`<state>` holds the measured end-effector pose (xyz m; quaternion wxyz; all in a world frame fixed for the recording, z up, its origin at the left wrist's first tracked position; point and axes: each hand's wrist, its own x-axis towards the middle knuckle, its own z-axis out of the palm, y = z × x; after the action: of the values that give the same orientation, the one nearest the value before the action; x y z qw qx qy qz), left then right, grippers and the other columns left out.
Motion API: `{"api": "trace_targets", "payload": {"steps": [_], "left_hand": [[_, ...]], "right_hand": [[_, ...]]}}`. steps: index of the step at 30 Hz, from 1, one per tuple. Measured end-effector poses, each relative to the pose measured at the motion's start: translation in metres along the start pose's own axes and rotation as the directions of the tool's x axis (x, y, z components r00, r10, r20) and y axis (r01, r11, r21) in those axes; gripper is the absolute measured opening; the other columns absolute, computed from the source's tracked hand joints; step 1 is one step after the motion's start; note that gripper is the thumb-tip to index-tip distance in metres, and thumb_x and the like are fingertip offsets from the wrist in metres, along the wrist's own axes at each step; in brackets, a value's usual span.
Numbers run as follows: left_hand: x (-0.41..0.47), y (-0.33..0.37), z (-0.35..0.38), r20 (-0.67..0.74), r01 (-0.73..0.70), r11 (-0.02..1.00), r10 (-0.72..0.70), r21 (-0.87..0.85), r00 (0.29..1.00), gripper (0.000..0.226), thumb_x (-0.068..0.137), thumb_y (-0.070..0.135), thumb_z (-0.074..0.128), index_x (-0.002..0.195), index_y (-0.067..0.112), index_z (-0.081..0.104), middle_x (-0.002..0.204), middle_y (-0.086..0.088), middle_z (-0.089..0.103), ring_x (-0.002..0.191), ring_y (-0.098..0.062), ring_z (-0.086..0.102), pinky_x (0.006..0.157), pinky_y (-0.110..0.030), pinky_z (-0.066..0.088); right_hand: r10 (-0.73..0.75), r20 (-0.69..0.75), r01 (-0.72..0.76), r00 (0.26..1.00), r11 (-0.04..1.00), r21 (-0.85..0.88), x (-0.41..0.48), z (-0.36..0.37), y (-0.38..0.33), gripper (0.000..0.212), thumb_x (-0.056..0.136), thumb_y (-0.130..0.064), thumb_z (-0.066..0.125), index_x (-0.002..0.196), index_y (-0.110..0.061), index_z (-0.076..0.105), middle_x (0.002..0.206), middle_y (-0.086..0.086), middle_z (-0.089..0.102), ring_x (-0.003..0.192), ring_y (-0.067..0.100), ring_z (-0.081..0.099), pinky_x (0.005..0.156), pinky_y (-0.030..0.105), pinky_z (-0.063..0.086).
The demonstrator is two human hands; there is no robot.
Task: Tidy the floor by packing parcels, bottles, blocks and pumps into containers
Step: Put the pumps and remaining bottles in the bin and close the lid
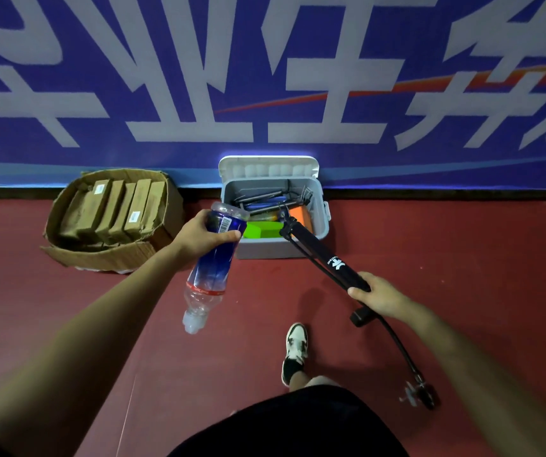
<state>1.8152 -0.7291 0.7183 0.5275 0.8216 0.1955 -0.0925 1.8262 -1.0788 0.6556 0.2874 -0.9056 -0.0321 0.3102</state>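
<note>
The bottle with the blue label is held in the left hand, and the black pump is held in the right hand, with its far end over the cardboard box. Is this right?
One detail is wrong. In the head view, the far end of the black pump is over the grey plastic bin, not the cardboard box. The rest stands: the left hand holds the bottle and the right hand holds the pump.

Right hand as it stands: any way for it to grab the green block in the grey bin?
Probably not yet. The right hand is closed on the black hand pump, so its grip is taken. The green block lies uncovered in the open grey plastic bin, with the pump's far end over the bin.
</note>
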Motion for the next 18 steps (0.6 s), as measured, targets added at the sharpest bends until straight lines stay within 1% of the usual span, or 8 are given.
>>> {"api": "trace_targets", "payload": {"steps": [2,5,7,10,12,14,16,18], "left_hand": [[0.037,0.015,0.005,-0.057,0.026,0.999,-0.027,-0.021,0.998,0.061,0.074,0.026,0.078,0.124,0.011,0.046,0.108,-0.003,0.057,0.088,-0.014,0.058,0.067,-0.020,0.048],[0.087,0.030,0.005,-0.114,0.069,0.992,-0.082,-0.109,0.990,0.066,0.070,0.031,0.081,0.124,0.012,0.047,0.114,-0.007,0.060,0.101,-0.022,0.061,0.088,-0.039,0.053],[0.119,0.041,0.006,-0.153,0.087,0.981,-0.114,-0.171,0.982,0.060,0.072,0.028,0.080,0.121,0.011,0.049,0.112,-0.008,0.061,0.102,-0.024,0.061,0.093,-0.043,0.051],[0.160,0.051,0.011,-0.183,0.101,0.949,-0.161,-0.298,0.970,0.036,0.079,0.017,0.074,0.108,0.011,0.054,0.097,-0.006,0.063,0.086,-0.020,0.062,0.085,-0.037,0.053],[0.185,0.053,0.016,-0.192,0.124,0.918,-0.208,-0.377,0.959,0.016,0.081,0.012,0.071,0.093,0.014,0.060,0.085,-0.004,0.068,0.072,-0.015,0.065,0.076,-0.034,0.056],[0.212,0.051,0.019,-0.209,0.158,0.873,-0.280,-0.461,0.937,0.014,0.083,0.010,0.070,0.083,0.019,0.060,0.071,0.002,0.070,0.061,-0.010,0.067,0.062,-0.026,0.057],[0.238,0.047,0.023,-0.199,0.211,0.808,-0.373,-0.550,0.906,0.014,0.082,0.014,0.071,0.088,0.017,0.059,0.085,-0.006,0.070,0.074,-0.017,0.069,0.062,-0.029,0.056],[0.269,0.038,0.025,-0.164,0.279,0.736,-0.467,-0.617,0.869,0.033,0.078,0.020,0.075,0.106,0.014,0.058,0.109,-0.013,0.064,0.098,-0.029,0.065,0.070,-0.037,0.054]], "right_hand": [[0.015,0.001,-0.015,1.000,1.000,-0.011,0.039,-0.025,-0.002,0.024,0.091,-0.030,0.059,0.114,-0.028,0.055,0.107,-0.004,0.062,0.108,0.021,0.058,0.097,0.036,0.044],[0.036,0.009,-0.035,0.999,0.997,-0.076,0.093,-0.061,-0.010,0.032,0.090,-0.032,0.058,0.120,-0.022,0.055,0.114,0.001,0.063,0.110,0.024,0.058,0.095,0.036,0.044],[0.039,0.010,-0.037,0.999,0.992,-0.123,0.127,-0.081,-0.016,0.034,0.090,-0.034,0.058,0.121,-0.021,0.054,0.117,0.003,0.064,0.110,0.026,0.058,0.094,0.036,0.045],[0.015,0.012,-0.011,1.000,0.972,-0.233,0.168,-0.109,-0.027,0.038,0.092,-0.038,0.054,0.126,-0.022,0.050,0.120,0.003,0.063,0.112,0.027,0.058,0.091,0.033,0.042],[0.009,0.010,-0.005,1.000,0.959,-0.283,0.190,-0.119,-0.034,0.039,0.093,-0.039,0.052,0.128,-0.023,0.049,0.122,0.002,0.062,0.115,0.027,0.057,0.094,0.033,0.039],[0.001,0.008,0.001,1.000,0.952,-0.306,0.213,-0.126,-0.041,0.037,0.093,-0.039,0.052,0.127,-0.024,0.050,0.121,0.001,0.063,0.115,0.026,0.057,0.096,0.033,0.038],[-0.009,0.041,0.022,0.999,0.941,-0.339,0.241,-0.131,-0.048,0.033,0.093,-0.039,0.051,0.123,-0.024,0.051,0.118,-0.001,0.064,0.113,0.025,0.058,0.095,0.034,0.037],[-0.020,0.070,0.044,0.997,0.929,-0.367,0.273,-0.136,-0.057,0.029,0.093,-0.039,0.051,0.118,-0.025,0.052,0.116,-0.002,0.064,0.112,0.022,0.058,0.096,0.035,0.035]]}}
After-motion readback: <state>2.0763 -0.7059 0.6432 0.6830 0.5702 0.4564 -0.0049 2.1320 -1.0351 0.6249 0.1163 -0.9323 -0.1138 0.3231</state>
